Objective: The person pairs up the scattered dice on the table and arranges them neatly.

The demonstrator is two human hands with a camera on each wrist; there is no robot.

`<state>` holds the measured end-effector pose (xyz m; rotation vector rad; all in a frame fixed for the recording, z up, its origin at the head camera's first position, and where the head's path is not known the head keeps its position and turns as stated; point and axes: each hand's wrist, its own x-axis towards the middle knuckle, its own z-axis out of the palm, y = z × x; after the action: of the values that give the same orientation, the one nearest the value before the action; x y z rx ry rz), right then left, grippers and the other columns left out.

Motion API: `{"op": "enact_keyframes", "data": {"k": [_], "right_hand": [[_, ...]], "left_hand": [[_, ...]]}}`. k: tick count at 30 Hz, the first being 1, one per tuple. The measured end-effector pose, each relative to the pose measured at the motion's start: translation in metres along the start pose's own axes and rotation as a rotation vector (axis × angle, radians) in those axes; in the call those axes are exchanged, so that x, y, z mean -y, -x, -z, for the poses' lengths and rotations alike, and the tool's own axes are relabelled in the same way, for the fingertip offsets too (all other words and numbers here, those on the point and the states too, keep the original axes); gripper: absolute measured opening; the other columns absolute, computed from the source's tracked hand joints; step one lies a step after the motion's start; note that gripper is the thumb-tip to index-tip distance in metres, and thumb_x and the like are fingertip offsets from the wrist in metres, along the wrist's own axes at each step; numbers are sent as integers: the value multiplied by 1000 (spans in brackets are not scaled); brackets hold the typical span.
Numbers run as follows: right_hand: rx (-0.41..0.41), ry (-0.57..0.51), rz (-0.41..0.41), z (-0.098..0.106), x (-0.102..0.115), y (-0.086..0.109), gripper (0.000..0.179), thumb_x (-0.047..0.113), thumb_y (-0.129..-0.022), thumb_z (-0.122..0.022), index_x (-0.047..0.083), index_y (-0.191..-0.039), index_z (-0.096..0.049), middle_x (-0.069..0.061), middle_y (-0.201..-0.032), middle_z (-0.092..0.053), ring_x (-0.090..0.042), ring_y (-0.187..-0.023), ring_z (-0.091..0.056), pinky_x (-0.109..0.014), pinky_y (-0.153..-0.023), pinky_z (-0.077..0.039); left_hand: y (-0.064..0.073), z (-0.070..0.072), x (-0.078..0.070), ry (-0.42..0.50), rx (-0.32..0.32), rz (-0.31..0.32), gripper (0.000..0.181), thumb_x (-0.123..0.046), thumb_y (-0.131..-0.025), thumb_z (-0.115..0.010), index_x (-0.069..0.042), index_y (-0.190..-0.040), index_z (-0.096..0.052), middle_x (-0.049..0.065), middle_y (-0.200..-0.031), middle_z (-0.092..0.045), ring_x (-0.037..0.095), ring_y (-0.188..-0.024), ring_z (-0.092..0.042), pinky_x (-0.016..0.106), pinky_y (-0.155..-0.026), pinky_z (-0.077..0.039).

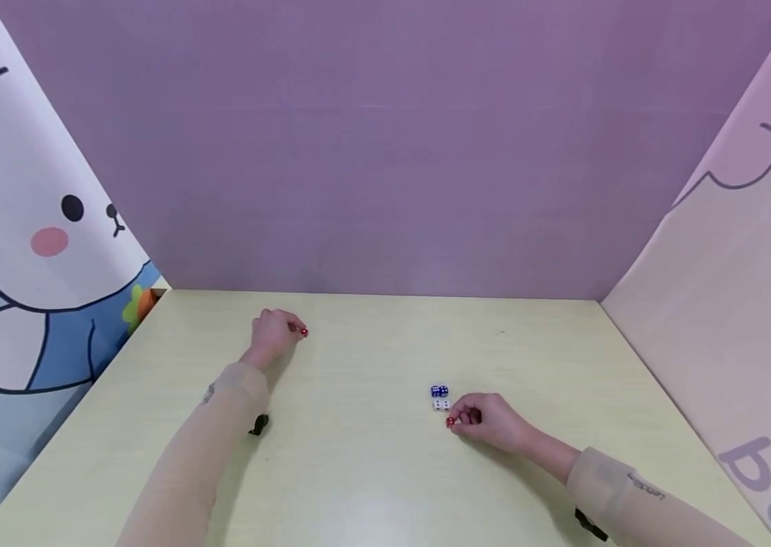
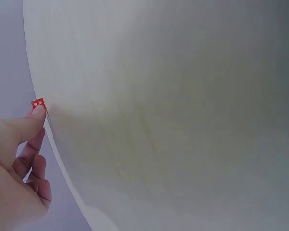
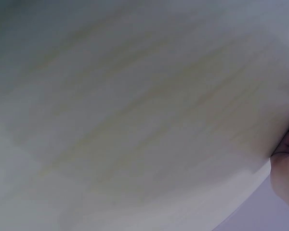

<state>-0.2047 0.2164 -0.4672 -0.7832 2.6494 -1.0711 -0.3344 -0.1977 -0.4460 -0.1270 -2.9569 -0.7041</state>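
Note:
Toward the far left of the table, my left hand (image 1: 277,333) pinches a red die (image 1: 304,332) between thumb and fingers. The left wrist view shows two white pips on this red die (image 2: 37,102) above the thumb tip. My right hand (image 1: 491,420), right of the middle, holds another red die (image 1: 450,422) at its fingertips. Just beyond that die lie two white dice (image 1: 441,406) side by side, with a pair of blue dice (image 1: 439,391) in a row behind them. In the right wrist view only part of the right hand (image 3: 286,173) shows, and its die is hidden.
The pale wood table (image 1: 344,471) reaches back to a purple panel (image 1: 385,152). A printed panel with a cartoon animal (image 1: 50,251) stands along the left, and a pale pink panel (image 1: 754,319) along the right. A small dark mark (image 1: 500,332) shows at the back right.

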Motion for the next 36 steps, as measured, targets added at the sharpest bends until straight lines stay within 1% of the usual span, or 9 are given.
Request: {"op": "enact_keyframes", "data": {"k": [5, 9, 14, 17, 19, 22, 29, 31, 36], "right_hand": [[1, -3, -13, -1, 1, 0, 11, 14, -82, -73, 14, -91, -67, 6, -73, -55, -2, -63, -46, -16, -55, -41], [0, -8, -18, -1, 1, 0, 11, 13, -81, -73, 14, -91, -67, 6, -73, -56, -3, -64, -46, -17, -55, -41], [-2, -10, -21, -1, 1, 1, 11, 13, -81, -73, 14, -90, -68, 6, -74, -56, -3, -64, -47, -17, -56, -41], [-1, -12, -23, -1, 1, 1, 11, 13, -81, -73, 14, -90, -68, 6, -74, -56, -3, -64, -47, -17, -56, -41], [-3, -13, -22, -1, 2, 1, 11, 13, -81, -73, 14, -90, -68, 6, -74, -56, -3, -64, -47, -17, -56, -41], [-2, -11, -19, -2, 1, 0, 11, 13, -81, -73, 14, -90, -68, 6, -74, -57, -3, -64, -47, -17, -56, -41], [0, -10, -30, -2, 2, 0, 11, 12, -81, -73, 14, -90, -67, 6, -74, -57, -3, -64, -47, -17, -56, -42], [-1, -10, -32, -1, 2, 0, 12, 13, -80, -73, 14, -90, -67, 6, -74, -57, -3, -64, -47, -17, -56, -42], [-4, -11, -28, -1, 1, -1, 12, 13, -80, -73, 13, -91, -67, 6, -74, -57, -4, -65, -47, -17, -56, -42]], "left_hand": [[1, -5, -9, 22, 24, -39, 9, -16, -82, -72, -17, -91, -76, 2, -84, -69, 32, -95, -54, 50, -86, -34], [3, -9, -17, 71, 53, -62, 10, -16, -81, -73, -16, -90, -76, 0, -84, -72, 27, -91, -61, 51, -89, -36], [6, -17, -25, 184, 123, -50, 9, -13, -80, -74, -13, -90, -74, 0, -84, -72, 19, -86, -63, 44, -89, -40], [8, -22, -28, 250, 171, -44, 10, -10, -81, -73, -9, -91, -73, 1, -86, -71, 17, -83, -61, 38, -85, -43], [10, -25, -31, 276, 188, -47, 11, -9, -81, -73, -8, -92, -73, 2, -86, -71, 15, -81, -61, 34, -83, -45], [14, -27, -37, 290, 198, -61, 10, -8, -80, -74, -7, -90, -73, 2, -85, -71, 14, -79, -60, 31, -79, -45], [24, -37, -52, 294, 218, -105, 9, -10, -78, -76, -9, -87, -74, -2, -82, -71, 8, -74, -57, 25, -72, -44], [28, -38, -58, 289, 217, -106, 9, -10, -77, -77, -10, -86, -74, -3, -80, -70, 7, -72, -57, 25, -72, -43], [40, -43, -74, 298, 222, -85, 9, -9, -75, -79, -12, -82, -74, -6, -75, -68, 6, -69, -55, 24, -72, -42]]}}
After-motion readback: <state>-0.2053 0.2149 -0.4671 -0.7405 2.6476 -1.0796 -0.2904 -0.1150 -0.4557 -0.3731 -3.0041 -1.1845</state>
